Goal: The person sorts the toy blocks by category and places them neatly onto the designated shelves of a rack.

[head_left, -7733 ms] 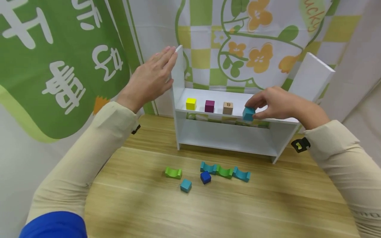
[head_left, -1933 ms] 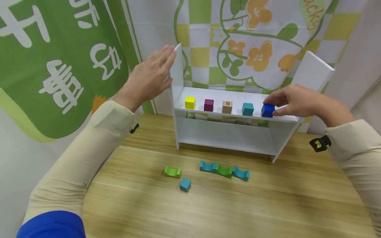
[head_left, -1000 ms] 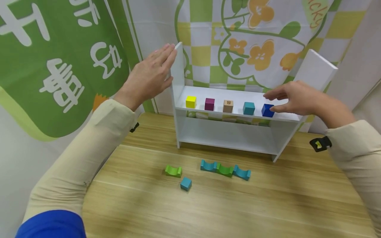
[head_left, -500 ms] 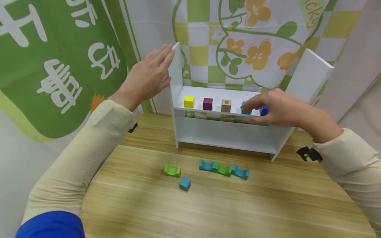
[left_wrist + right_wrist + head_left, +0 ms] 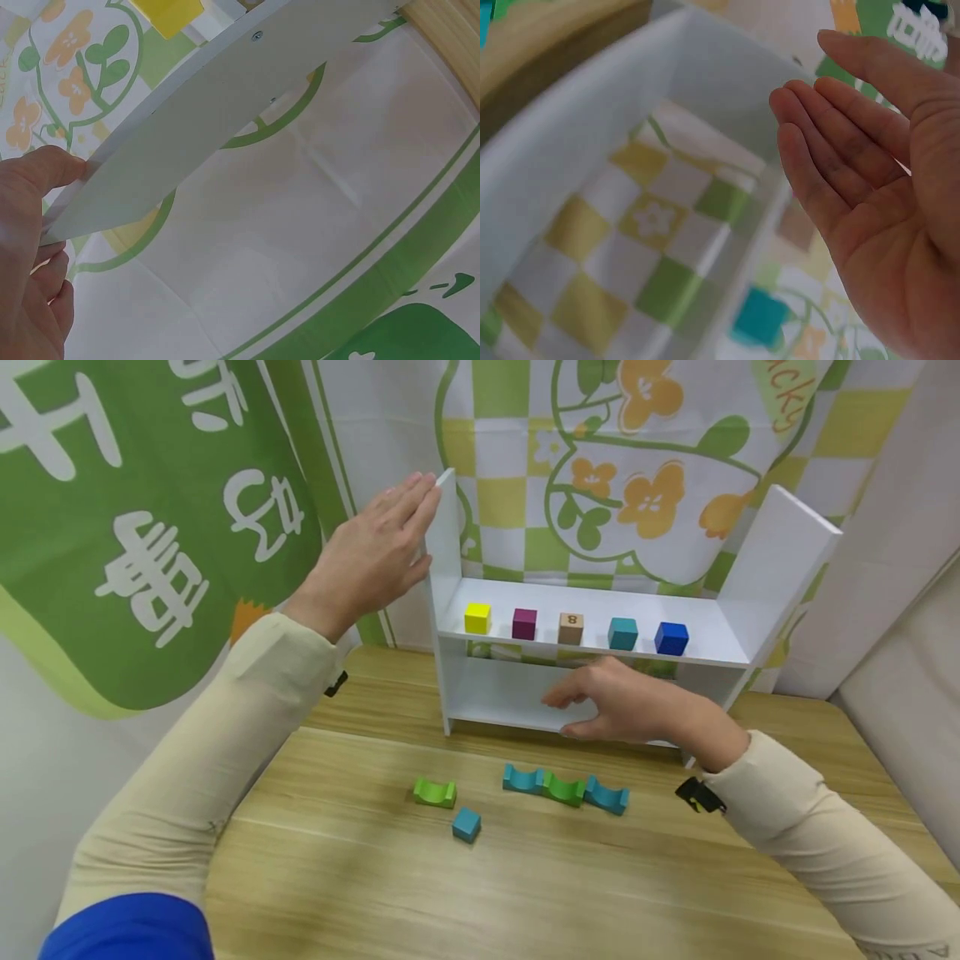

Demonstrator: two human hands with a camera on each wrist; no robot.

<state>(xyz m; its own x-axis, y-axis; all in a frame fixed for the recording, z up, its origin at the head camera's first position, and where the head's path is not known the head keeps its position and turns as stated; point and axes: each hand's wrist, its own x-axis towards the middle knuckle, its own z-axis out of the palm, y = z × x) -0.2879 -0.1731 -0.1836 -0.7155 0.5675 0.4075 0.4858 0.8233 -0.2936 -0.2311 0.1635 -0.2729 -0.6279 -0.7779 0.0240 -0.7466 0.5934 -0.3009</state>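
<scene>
My left hand [image 5: 371, 556] rests against the left side panel of a small white shelf [image 5: 447, 527], fingers straight near its top corner. In the left wrist view the thumb [image 5: 60, 166] touches the panel's edge. My right hand [image 5: 626, 697] holds nothing and hovers in front of the lower shelf, fingers loosely bent. On the upper shelf stand spaced cubes in a row: yellow [image 5: 477, 618], purple [image 5: 524, 624], plain wood marked 8 [image 5: 571, 629], teal [image 5: 622, 633] and dark blue [image 5: 671, 639]. A light blue cube [image 5: 467, 824] lies on the table [image 5: 525, 893].
Before the shelf, a blue arched block [image 5: 522, 779], a green one [image 5: 564, 789] and another blue one [image 5: 606, 796] lie end to end. A light green arched block [image 5: 435, 792] lies to their left. A patterned curtain [image 5: 510, 468] hangs behind.
The dark blue cube went from the table to the upper shelf, right of the teal one. My right hand let it go and came down leftward. The left hand stayed at the panel.
</scene>
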